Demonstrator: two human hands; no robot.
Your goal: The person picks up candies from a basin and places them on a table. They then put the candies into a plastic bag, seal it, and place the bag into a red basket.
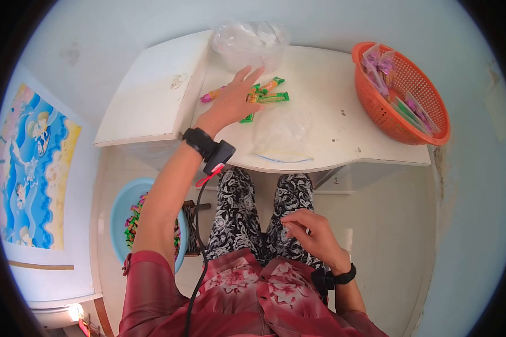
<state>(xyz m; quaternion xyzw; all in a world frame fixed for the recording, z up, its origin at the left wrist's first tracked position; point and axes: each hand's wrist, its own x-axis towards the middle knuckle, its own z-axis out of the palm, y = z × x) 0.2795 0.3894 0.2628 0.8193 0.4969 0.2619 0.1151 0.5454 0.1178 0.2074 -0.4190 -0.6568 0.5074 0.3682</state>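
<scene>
My left hand (234,101) is spread palm down over a small group of wrapped candies on the white table, its fingers apart. Green and orange candies (273,97) show to its right, and a pink one (211,95) lies to its left. Part of the group is hidden under the palm. Just right of the candies, near the table's front edge, a clear zip bag (283,135) lies flat. My right hand (313,231) hangs above my lap, fingers curled with thumb near the fingertips; what it holds, if anything, is too small to make out.
A clear plastic bag (250,45) sits at the table's back. An orange basket (402,92) with filled clear packets stands at the right. Below left, a blue basin (120,209) on the floor holds many candies. A raised white surface (152,95) adjoins the table's left.
</scene>
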